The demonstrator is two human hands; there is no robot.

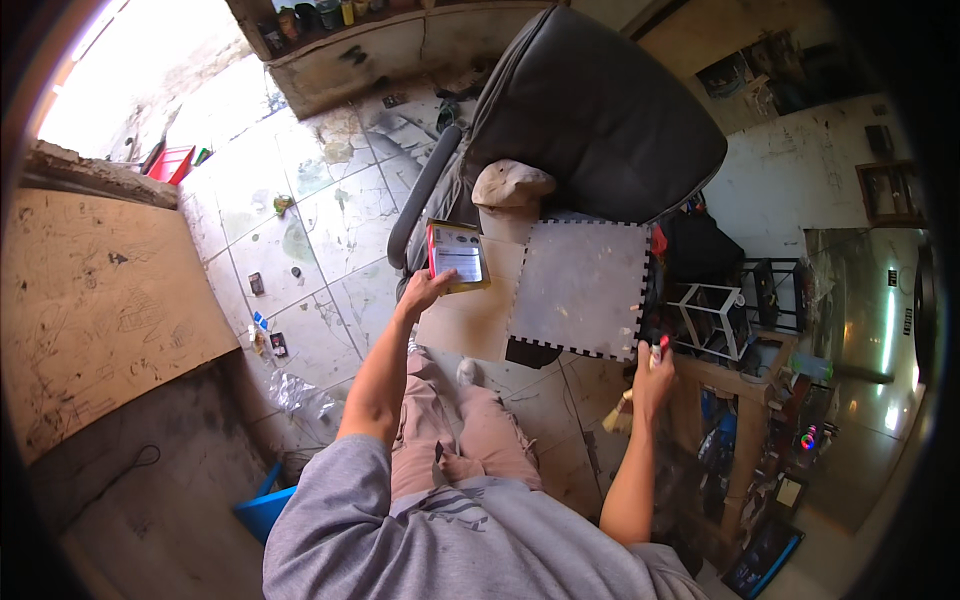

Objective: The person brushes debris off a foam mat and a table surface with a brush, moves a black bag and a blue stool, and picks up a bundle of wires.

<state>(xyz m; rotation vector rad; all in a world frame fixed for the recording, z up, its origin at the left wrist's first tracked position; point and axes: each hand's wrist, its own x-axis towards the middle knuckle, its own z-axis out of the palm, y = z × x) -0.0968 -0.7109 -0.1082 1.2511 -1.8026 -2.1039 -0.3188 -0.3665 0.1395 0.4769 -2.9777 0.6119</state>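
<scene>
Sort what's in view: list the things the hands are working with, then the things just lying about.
In hand:
left hand holds a flat yellow-edged packet
right hand holds a small red-tipped item
grey puzzle-edged mat between them

Lying about:
dark cushion
cardboard sheet
white wire rack
red tray

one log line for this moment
left hand: holds card pack | right hand: holds small red-tipped item | foam mat: between hands

Foam mat (pixel 583 287) on floor betw. card pkg (pixel 458 256) at left & shelf rack (pixel 712 318) at right, chair (pixel 590 110) behind.
</scene>
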